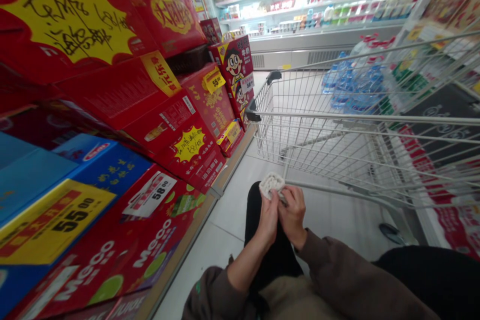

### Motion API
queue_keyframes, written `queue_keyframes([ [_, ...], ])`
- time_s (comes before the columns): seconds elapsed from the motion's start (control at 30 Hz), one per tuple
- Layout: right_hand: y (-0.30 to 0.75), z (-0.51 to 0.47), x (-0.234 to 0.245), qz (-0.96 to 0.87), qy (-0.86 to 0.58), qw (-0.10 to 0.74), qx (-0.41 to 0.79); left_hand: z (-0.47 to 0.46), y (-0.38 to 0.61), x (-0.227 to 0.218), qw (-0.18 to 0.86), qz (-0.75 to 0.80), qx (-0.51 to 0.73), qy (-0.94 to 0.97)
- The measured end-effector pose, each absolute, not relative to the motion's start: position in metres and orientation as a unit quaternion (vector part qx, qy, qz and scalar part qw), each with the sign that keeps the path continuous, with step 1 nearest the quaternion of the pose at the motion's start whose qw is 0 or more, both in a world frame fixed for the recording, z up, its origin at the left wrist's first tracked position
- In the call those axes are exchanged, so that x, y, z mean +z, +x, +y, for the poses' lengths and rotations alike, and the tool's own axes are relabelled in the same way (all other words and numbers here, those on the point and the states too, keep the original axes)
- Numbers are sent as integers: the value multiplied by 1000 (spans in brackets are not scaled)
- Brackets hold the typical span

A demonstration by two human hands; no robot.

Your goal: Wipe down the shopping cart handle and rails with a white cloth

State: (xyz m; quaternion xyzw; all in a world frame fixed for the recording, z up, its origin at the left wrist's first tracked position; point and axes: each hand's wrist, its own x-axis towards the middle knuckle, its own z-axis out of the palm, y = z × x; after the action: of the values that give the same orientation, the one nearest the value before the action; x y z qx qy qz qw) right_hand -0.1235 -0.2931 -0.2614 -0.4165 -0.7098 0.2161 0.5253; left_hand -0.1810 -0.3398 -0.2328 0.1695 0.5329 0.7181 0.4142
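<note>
The left hand (pixel 267 219) and right hand (pixel 292 209) hold a small, pale, crumpled wad of cloth or tissue (pixel 271 184) over the person's black trousers (pixel 258 220), their fingers (pixel 288 196) pinching it from both sides. It remains outside the silver wire shopping cart (pixel 337 117), which already carries clear plastic water bottles (pixel 354 87).

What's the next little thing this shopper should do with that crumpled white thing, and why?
Probably pinch the crumpled white item more firmly with the right hand. It seems to rest on the left hand and is held only at its lower edge by the right fingers, so it could slip to the floor tiles.
</note>
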Motion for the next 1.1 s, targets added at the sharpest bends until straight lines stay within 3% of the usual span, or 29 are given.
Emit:
queue_keyframes([
  [0.13, -117, -300, -267, -771, -310, 543, 125, -328, -176, -219, 411, 536, 709, 204],
  [0.4, -102, -320, -255, -818, -232, 442, 286, -318, -190, -219, 403, 542, 714, 184],
  [0.53, -95, -284, -218, -838, -179, 403, 321, -310, -204, -220, 398, 512, 751, 124],
  [0.6, -93, -252, -187, -858, -180, 424, 229, -302, -217, -220, 377, 513, 764, 105],
  [0.77, -94, -165, -113, -848, -275, 446, -77, -269, -267, -217, 214, 581, 760, 198],
  [0.97, -102, -120, -103, -841, -345, 385, -160, -224, -314, -190, -96, 622, 685, 366],
  [1.1, -104, -117, -109, -831, -343, 398, -182, -190, -314, -183, -196, 663, 603, 398],
])
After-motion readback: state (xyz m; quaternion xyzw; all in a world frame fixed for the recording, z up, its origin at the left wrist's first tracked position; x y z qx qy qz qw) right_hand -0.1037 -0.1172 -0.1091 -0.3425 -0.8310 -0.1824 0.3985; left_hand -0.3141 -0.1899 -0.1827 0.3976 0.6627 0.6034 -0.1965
